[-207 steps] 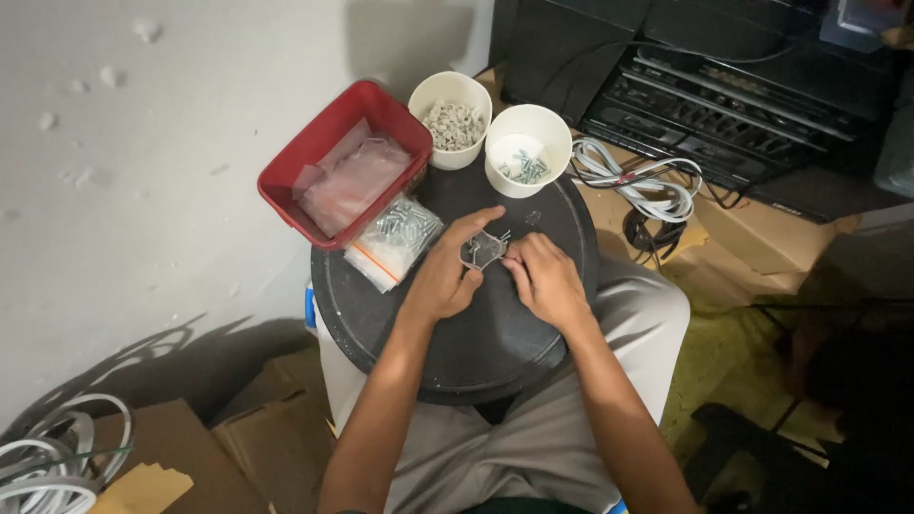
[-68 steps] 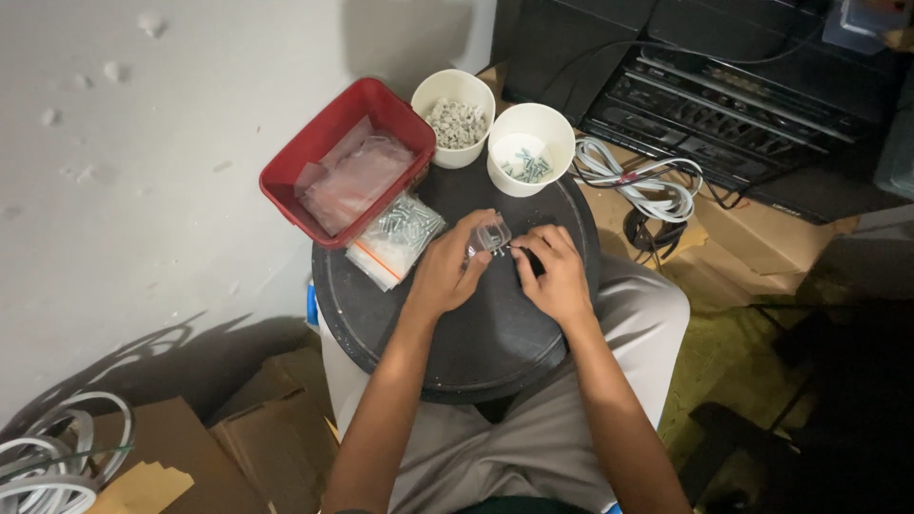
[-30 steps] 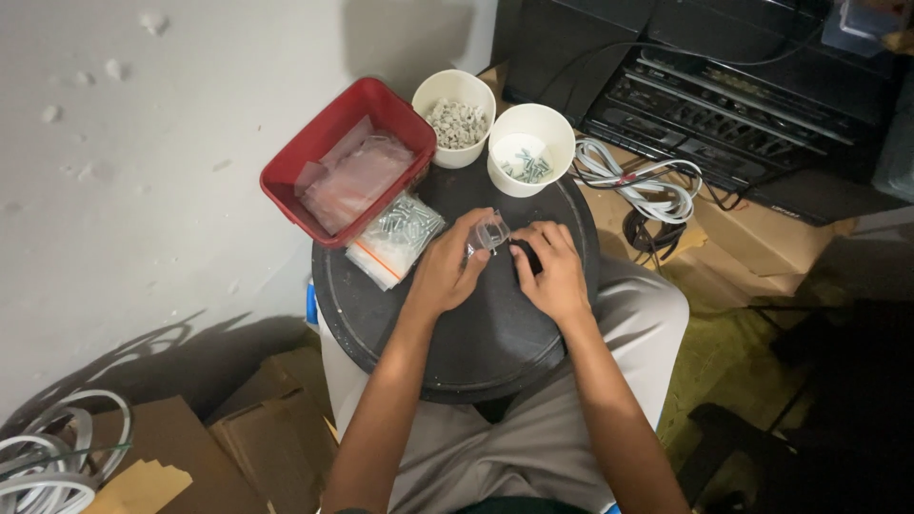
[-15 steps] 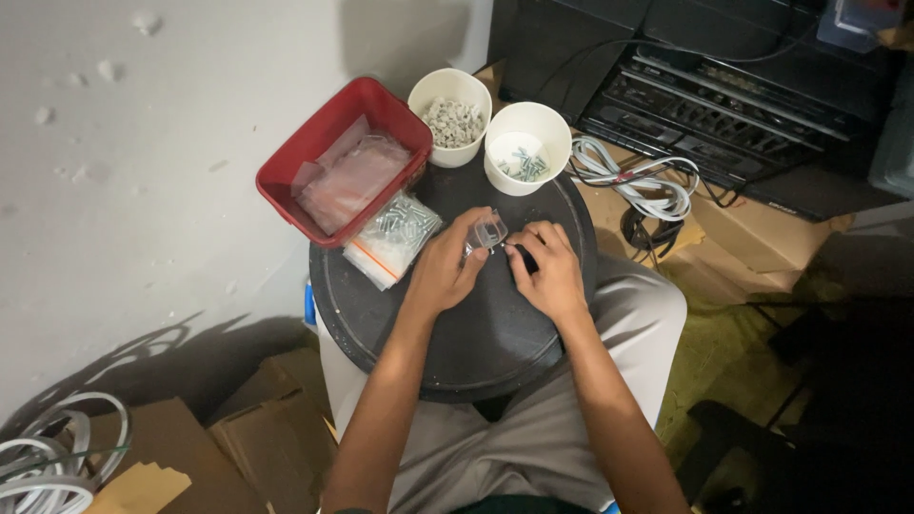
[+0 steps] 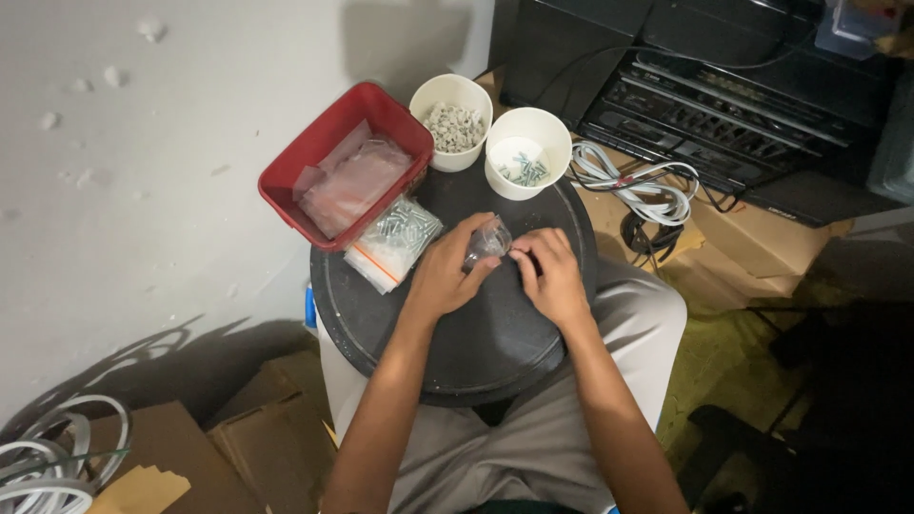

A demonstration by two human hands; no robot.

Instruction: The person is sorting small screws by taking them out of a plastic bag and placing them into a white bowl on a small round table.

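Two bare hands meet over a round black tray (image 5: 476, 352) resting on the lap of a seated person, seen from above. Left hand (image 5: 446, 276) is curled around a small clear plastic bag (image 5: 487, 243), thumb and fingers closed on its lower part, so the bag stands up just above the tray's far half. Right hand (image 5: 550, 276) sits just beside it, fingers bent and pinched near the bag's mouth; whether it grips the bag's edge or a tiny part is too small to tell.

Judging by its look, the bag is very light, thin, soft and slippery, and would crumple under any squeeze. It seems best held by its top edge or pinched at the sides near the mouth, with a gentle grip so that any contents stay inside.

Beyond the hands, at the tray's far edge, stand two white cups: one cup of pale small parts (image 5: 452, 122) and, to its right, one cup with a few screws (image 5: 526, 152). To the left, a red bin (image 5: 345, 162) holds flat clear bags. A filled clear bag of screws (image 5: 392, 238) lies on the tray between the bin and the left hand. White cables (image 5: 628, 186) coil to the right, and cardboard boxes (image 5: 228, 447) sit on the floor at lower left
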